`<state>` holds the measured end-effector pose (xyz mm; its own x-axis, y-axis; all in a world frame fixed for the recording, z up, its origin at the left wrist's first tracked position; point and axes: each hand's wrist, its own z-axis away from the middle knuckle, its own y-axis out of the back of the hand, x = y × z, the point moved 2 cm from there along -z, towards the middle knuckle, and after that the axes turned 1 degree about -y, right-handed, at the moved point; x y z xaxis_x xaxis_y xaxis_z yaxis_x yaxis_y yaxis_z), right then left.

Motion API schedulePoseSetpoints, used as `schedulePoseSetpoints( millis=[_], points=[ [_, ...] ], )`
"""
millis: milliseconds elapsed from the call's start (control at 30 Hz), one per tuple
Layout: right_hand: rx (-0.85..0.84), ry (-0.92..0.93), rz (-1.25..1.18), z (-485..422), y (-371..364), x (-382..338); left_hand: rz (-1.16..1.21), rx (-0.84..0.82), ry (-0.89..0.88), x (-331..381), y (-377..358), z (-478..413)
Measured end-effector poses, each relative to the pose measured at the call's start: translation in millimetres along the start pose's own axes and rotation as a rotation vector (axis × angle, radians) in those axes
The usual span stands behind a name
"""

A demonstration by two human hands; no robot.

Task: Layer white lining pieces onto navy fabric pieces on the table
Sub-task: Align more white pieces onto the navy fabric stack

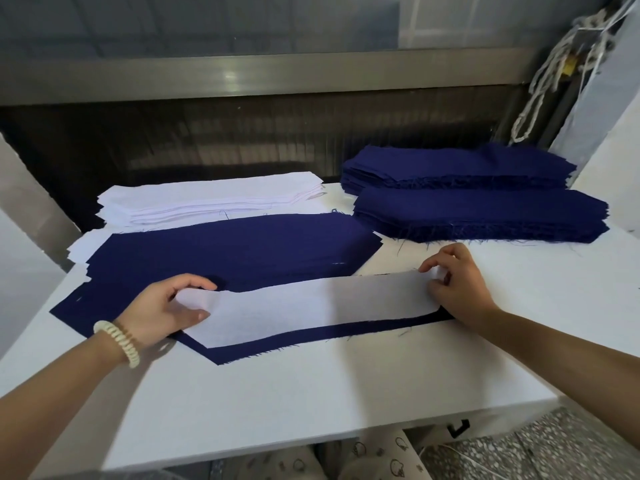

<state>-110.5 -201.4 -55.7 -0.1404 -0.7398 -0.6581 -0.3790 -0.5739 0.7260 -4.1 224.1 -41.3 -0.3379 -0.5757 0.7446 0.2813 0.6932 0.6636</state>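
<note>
White and wide, your table fills most of the view. A grey metal rail runs behind it, and speckled floor shows down below your right arm.

Your left hand pinches one end of a white lining piece. Your right hand pinches the other end, fingers curled on the cloth. The piece lies stretched between your hands on a navy fabric piece, and a blue rim shows on the side near you. It looks almost set down, but you have not let go yet.

Just past your left hand sits a pile of navy pieces with white peeking out at its edge, so I think some are done. Farther past that hand waits a stack of white lining. Beyond your right hand wait two stacks of navy. So I think lots is left.
</note>
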Motion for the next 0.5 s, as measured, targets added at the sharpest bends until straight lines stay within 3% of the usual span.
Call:
schedulePoseSetpoints(
  millis=[500],
  points=[
    [0.043,-0.006,-0.041,3.1,0.7,3.9,-0.12,-0.017,0.008,0.4,-8.2,8.2]
  ],
)
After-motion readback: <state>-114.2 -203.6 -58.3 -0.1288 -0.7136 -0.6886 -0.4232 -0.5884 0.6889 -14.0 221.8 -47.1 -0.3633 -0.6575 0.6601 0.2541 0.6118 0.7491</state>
